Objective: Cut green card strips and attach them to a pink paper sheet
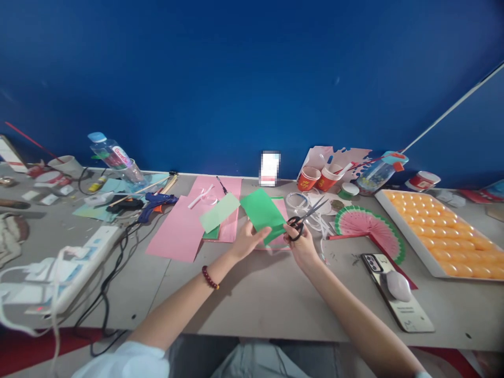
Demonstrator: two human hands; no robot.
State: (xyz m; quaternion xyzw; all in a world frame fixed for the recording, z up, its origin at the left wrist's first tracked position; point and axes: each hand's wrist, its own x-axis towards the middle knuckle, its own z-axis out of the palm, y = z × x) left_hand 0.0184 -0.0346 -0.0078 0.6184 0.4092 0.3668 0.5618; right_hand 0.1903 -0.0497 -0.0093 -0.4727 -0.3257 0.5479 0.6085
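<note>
My left hand (247,240) pinches the lower edge of a dark green paper sheet (262,212) and holds it tilted above the grey table (252,304). A bead bracelet sits on that wrist. My right hand (301,242) grips black-handled scissors (305,217), fingers through the loops, blades slightly apart and pointing up to the right. The scissors' handles sit right beside the green sheet's right edge. Under the sheet lie pink paper sheets (185,231) and a light green strip (219,212).
A tray of orange balls (444,231) stands at the right, with a pink-and-green paper fan (368,226), a phone (397,296), red paper cups (317,178) and tape rolls nearby. At left lie a blue glue gun (157,202), a power strip (74,262), cables and a bottle (116,157).
</note>
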